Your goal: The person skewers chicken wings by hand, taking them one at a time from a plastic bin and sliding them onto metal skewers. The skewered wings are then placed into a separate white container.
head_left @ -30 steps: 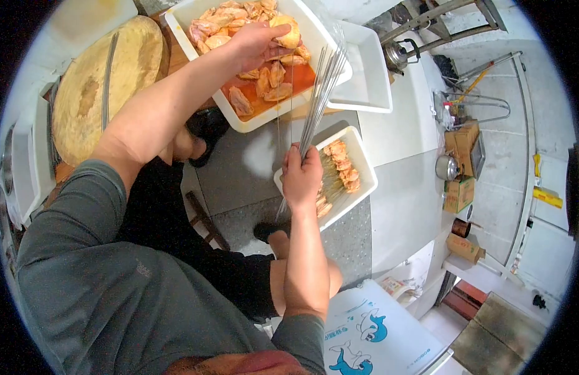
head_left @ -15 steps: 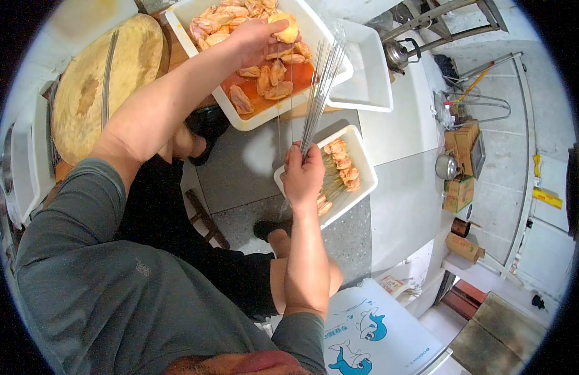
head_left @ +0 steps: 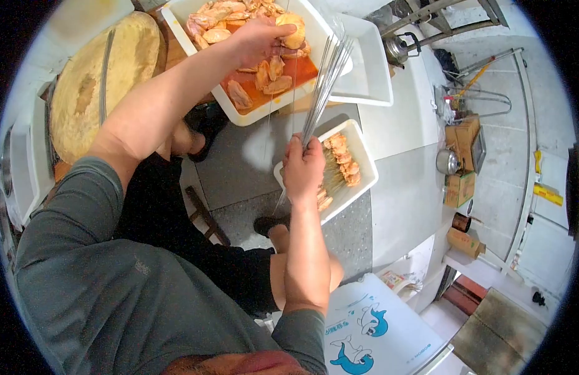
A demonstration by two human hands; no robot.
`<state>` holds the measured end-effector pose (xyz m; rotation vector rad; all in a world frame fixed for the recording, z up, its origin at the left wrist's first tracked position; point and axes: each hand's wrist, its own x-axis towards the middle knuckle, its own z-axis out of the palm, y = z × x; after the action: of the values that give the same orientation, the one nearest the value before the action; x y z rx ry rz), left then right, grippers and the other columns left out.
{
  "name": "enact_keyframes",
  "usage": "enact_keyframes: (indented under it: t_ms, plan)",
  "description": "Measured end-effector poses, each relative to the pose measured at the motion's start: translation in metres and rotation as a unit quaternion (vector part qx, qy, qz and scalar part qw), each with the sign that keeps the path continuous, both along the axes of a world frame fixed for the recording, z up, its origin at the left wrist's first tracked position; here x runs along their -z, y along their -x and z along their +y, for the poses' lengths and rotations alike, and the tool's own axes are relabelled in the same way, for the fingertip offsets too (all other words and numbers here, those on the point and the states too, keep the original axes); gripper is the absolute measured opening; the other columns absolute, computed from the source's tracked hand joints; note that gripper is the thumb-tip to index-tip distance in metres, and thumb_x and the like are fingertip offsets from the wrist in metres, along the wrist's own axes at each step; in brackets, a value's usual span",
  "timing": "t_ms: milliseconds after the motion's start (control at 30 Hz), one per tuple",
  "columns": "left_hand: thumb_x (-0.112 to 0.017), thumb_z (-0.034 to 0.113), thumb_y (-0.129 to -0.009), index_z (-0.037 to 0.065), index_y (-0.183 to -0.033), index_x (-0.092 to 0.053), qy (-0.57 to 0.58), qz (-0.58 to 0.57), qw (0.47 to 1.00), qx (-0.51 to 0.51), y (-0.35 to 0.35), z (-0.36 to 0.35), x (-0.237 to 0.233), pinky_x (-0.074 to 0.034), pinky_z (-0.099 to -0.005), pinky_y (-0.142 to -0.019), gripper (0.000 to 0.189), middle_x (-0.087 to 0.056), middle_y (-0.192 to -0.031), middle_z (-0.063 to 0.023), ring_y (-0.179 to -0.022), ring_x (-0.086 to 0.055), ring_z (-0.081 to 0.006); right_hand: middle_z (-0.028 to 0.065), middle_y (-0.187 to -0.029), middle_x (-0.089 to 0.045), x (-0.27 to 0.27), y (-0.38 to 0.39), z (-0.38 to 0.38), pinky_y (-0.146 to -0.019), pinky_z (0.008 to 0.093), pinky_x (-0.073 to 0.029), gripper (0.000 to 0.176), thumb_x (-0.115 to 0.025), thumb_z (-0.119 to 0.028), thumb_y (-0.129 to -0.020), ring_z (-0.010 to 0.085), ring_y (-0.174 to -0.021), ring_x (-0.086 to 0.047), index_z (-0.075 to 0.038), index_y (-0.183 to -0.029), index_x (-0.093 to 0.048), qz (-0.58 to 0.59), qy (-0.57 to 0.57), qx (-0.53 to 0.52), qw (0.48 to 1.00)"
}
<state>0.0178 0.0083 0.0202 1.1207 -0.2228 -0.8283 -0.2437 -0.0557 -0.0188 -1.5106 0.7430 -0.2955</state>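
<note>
"What are the hands doing?"

"The left hand (head_left: 264, 44) is closed round a piece of chicken (head_left: 294, 32), held above the big white tub (head_left: 252, 118) of raw pieces (head_left: 240, 95). Lower down, the right hand (head_left: 303, 172) grips a bundle of metal skewers (head_left: 319, 97) that fans upward."

"And the step?"

"Threading, by the look of it — a single thin skewer (head_left: 294, 87) runs up toward the chicken, though I can't tell whether it has pierced the meat. The small tub (head_left: 371, 164), partly behind the right hand, holds meat on sticks (head_left: 343, 156). The next move seems to call for a steady hold on the piece and a straight push, left hand clear of the point."

"Anything different from half a second ago?"

"Little. Both hands keep their grip; the chicken sits slightly farther right — and the bundle leans a touch more rightward."
</note>
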Motion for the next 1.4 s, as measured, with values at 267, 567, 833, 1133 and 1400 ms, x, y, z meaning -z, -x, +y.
enact_keyframes:
  t_ms: [267,567,833,1133,1400]
  plan:
    - [-0.061,0.018,-0.093,-0.002,-0.107,-0.06,0.015,-0.012,1.0,0.014,0.001,-0.012,0.024,-0.056,-0.028,-0.08,0.024,-0.065,-0.105,-0.0095,-0.093,-0.066,-0.0181,-0.0011,-0.068,-0.05,-0.009,-0.009,0.01,-0.046,0.0201,-0.034,0.009,-0.053,-0.013,-0.095,0.0058,-0.054,-0.044,-0.004,-0.093,-0.052,-0.051,-0.063,0.02,0.997]
    - [-0.062,0.02,-0.093,0.002,-0.11,-0.06,-0.033,-0.056,0.997,0.031,0.011,-0.013,0.024,-0.055,-0.0265,-0.078,0.025,-0.066,-0.105,-0.0068,-0.091,-0.065,-0.0143,0.0022,-0.059,-0.052,-0.02,-0.036,0.014,-0.047,0.0289,-0.038,0.023,-0.052,-0.021,-0.096,0.0123,-0.051,-0.05,-0.002,-0.083,-0.052,-0.002,-0.004,0.04,0.999]
    - [-0.06,0.022,-0.095,0.004,-0.113,-0.059,-0.019,0.001,1.0,0.022,0.017,-0.011,0.02,-0.055,-0.0262,-0.078,0.026,-0.066,-0.105,-0.0056,-0.093,-0.065,-0.014,0.0003,-0.068,-0.052,-0.001,-0.055,0.013,-0.048,0.0232,-0.037,0.015,-0.049,-0.014,-0.097,0.0072,-0.053,-0.046,-0.004,-0.087,-0.049,-0.051,0.033,0.054,0.997]
    - [-0.06,0.022,-0.094,0.001,-0.114,-0.058,-0.043,0.001,0.999,0.007,0.022,-0.009,0.009,-0.054,-0.028,-0.081,0.029,-0.065,-0.108,-0.0082,-0.096,-0.065,-0.0171,0.0057,-0.07,-0.056,0.012,-0.061,0.019,-0.049,0.0257,-0.042,0.016,-0.048,-0.015,-0.097,0.0102,-0.053,-0.05,-0.002,-0.088,-0.049,-0.011,0.063,0.06,0.996]
    - [-0.06,0.031,-0.091,0.003,-0.105,-0.064,-0.259,-0.233,0.932,0.102,-0.013,-0.004,0.02,-0.054,-0.0347,-0.078,0.032,-0.066,-0.106,-0.0113,-0.091,-0.067,-0.0235,0.0054,-0.07,-0.058,0.013,-0.044,0.005,-0.048,0.0274,-0.042,0.015,-0.05,-0.016,-0.098,0.0116,-0.053,-0.051,-0.002,-0.093,-0.051,-0.046,-0.021,0.094,0.994]
